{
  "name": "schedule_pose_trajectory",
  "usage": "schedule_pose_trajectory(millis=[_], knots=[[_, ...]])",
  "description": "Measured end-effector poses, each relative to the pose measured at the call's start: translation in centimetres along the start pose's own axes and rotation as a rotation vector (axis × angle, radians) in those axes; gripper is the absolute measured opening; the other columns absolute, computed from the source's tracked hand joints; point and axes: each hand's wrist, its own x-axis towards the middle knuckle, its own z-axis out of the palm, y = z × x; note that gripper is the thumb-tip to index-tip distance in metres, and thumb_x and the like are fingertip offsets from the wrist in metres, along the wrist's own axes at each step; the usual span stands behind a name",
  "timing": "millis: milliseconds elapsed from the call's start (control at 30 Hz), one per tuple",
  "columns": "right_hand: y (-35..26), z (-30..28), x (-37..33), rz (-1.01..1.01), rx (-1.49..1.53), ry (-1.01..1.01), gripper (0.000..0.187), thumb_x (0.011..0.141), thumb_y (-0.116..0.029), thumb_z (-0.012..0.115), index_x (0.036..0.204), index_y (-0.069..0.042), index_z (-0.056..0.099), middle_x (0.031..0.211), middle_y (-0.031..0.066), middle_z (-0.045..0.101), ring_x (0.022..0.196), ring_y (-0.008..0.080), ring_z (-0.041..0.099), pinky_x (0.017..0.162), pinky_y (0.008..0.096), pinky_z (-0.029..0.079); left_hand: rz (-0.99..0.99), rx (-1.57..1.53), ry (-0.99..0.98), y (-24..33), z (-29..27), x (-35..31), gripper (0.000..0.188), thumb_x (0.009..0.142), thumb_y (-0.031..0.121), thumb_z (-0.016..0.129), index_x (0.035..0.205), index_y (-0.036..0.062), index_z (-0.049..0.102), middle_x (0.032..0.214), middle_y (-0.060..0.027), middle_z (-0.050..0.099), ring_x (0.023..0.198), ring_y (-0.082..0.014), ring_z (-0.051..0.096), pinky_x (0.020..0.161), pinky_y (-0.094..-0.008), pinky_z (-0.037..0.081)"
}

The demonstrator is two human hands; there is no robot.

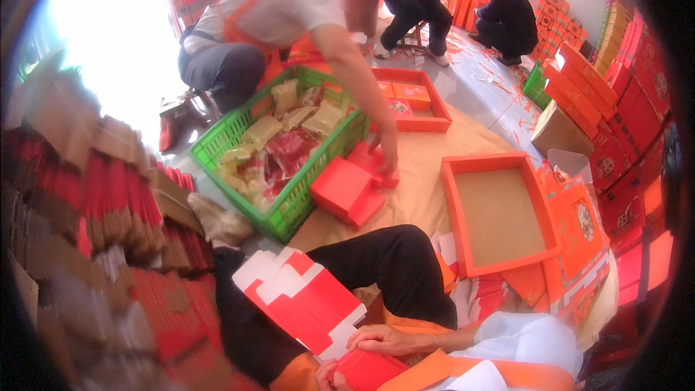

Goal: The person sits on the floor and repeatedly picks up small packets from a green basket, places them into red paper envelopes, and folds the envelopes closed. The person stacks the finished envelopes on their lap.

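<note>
A small red box (pixel 371 371) is held low over the lap, near the lower edge of the view. Its end is gripped by the bent fingers of the left hand (pixel 330 376), while the fingers of the right hand (pixel 384 339) are laid together along its upper edge; whether it is pinched by them cannot be told. The step in hand is judged to be the folding or closing of this box; for the next move, the box would need to be kept steady while its edge is pressed. Just beyond, a flattened red and white carton (pixel 311 297) is laid across the lap. Farther out, red boxes (pixel 351 188) are being reached by a co-worker's hand (pixel 389 146), beside a green crate (pixel 293 211) filled with packets (pixel 293 150). The left wrist is cut off by the frame, and the underside of the held box is hidden. The left-hand stacks (pixel 108 203) are blurred, perhaps folded cartons, and the window (pixel 108 51) is washed out by glare.
</note>
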Motion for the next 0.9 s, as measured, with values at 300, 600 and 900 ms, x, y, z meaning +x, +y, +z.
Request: schedule_pose_trajectory(millis=[300, 600, 900], knots=[[-1.2, -0.1, 0.6, -0.037, -0.152, -0.063, 0.017, 0.086, -0.012, 0.050, 0.092, -0.003, 0.063, 0.097, 0.0104, 0.062, 0.097, 0.0200, 0.055, 0.085, 0.0324, 0.041, -0.248, -0.020, 0.110, 0.0, -0.7, -1.9, 0.010, 0.077, 0.000, 0.049, 0.084, -0.0032, 0.056, 0.091, -0.0140, 0.060, 0.089, -0.0244, 0.055, 0.085, -0.0358, 0.042], [-4.7, -2.7, -1.8, -0.061, -0.285, -0.178, 0.020, 0.086, -0.008, 0.048, 0.097, -0.002, 0.063, 0.107, 0.0127, 0.060, 0.108, 0.0271, 0.051, 0.093, 0.0379, 0.038, -0.065, -0.098, -0.146, 2.7, -0.5, -2.0, 0.012, 0.079, -0.001, 0.056, 0.090, -0.0012, 0.060, 0.099, -0.0155, 0.061, 0.103, -0.0306, 0.054, 0.090, -0.0389, 0.041], [-4.2, -4.3, -1.0, -0.117, -0.386, -0.338, 0.023, 0.084, -0.012, 0.056, 0.105, -0.002, 0.060, 0.114, 0.0158, 0.054, 0.107, 0.0296, 0.050, 0.089, 0.0362, 0.040, -0.133, -0.061, -0.163, 1.8, -0.7, -2.5, 0.007, 0.080, 0.000, 0.057, 0.086, -0.0016, 0.062, 0.095, -0.0152, 0.063, 0.100, -0.0286, 0.056, 0.090, -0.0377, 0.041]])
